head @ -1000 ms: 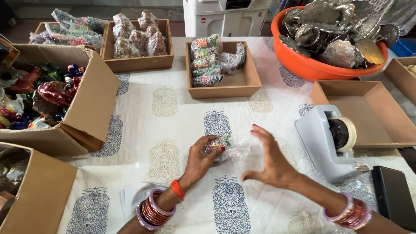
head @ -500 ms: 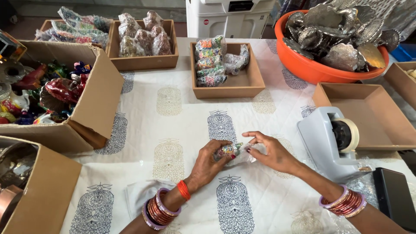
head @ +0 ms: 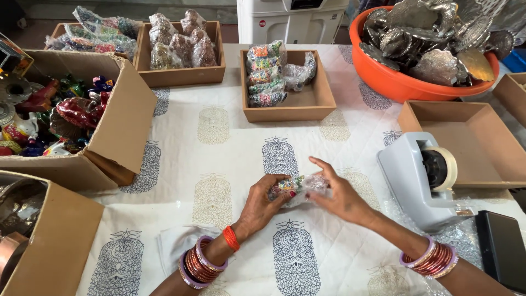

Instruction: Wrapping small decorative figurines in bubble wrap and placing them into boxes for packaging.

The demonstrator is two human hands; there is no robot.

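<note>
Both my hands meet over the printed tablecloth at the table's middle. My left hand grips a small colourful item wrapped in clear bubble wrap. My right hand presses the loose end of the wrap against that item from the right, fingers curled over it. Bangles sit on both wrists.
A grey tape dispenser stands right of my hands, a black device beyond it. Behind lie a shallow box of wrapped items, an orange tub of metal pieces, an empty tray, and open cartons on the left.
My right hand, spread open and apart a second ago, has closed in onto the wrapped item. The bubble wrap is now folded around it between both hands.
</note>
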